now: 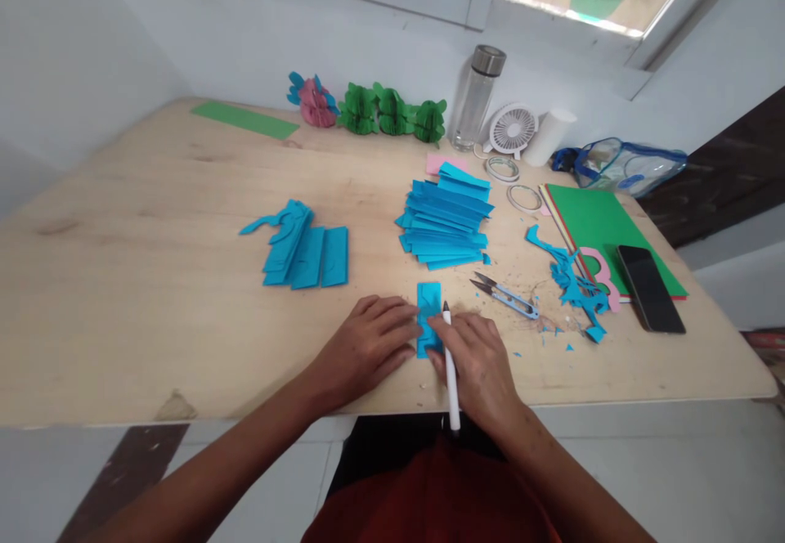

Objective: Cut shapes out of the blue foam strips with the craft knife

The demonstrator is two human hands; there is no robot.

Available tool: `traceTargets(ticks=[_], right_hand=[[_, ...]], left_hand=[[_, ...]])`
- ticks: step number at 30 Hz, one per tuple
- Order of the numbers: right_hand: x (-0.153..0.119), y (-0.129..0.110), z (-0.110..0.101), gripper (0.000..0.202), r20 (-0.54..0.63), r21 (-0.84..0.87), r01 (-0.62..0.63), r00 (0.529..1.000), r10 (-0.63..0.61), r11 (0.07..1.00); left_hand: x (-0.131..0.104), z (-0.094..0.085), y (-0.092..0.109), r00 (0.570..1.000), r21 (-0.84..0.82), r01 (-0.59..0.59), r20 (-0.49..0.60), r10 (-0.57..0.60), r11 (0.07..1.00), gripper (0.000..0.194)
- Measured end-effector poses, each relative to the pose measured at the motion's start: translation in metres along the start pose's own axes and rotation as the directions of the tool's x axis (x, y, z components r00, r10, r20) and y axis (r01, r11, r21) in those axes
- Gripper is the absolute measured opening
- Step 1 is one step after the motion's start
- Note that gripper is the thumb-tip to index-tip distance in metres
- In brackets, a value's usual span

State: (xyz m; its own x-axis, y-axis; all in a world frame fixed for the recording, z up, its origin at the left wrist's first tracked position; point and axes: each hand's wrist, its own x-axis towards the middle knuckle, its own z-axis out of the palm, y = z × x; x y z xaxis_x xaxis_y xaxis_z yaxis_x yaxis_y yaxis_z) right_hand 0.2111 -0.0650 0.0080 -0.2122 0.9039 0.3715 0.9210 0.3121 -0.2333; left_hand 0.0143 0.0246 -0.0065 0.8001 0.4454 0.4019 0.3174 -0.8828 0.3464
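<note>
Here our slip (428, 296) lies beside the outstretched left grip (370, 345), partly under the right grip (482, 365), which holds a pen (452, 379); we expect light, easily creased paper, best taken by its edges.

A paper strip (429, 292) is lying on the table (153, 281).
Behind it, a strip pile (447, 220) is lying; rightward, thread snips (510, 298), then a smartphone (650, 288) resting on paper sheets (581, 212).

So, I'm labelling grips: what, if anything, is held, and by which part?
The right hand holds a white pen near its far end. The left hand touches the blue strip along its left edge; no clear grip.
</note>
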Motion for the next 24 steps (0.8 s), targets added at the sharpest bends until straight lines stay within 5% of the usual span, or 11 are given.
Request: traceTargets(ticks=[15, 24], right_hand=[[0.004, 0.005, 0.002, 0.027, -0.008, 0.026, 0.032, 0.999, -0.032, 0.999], [0.002, 0.007, 0.005, 0.027, 0.000, 0.028, 0.023, 1.000, -0.023, 0.999]], left_hand=[[0.001, -0.002, 0.002, 0.998, -0.019, 0.033, -0.046, -0.034, 0.999, 0.022], [0.011, -0.002, -0.002, 0.989, 0.060, 0.106, 0.097, -0.111, 0.993, 0.040]])
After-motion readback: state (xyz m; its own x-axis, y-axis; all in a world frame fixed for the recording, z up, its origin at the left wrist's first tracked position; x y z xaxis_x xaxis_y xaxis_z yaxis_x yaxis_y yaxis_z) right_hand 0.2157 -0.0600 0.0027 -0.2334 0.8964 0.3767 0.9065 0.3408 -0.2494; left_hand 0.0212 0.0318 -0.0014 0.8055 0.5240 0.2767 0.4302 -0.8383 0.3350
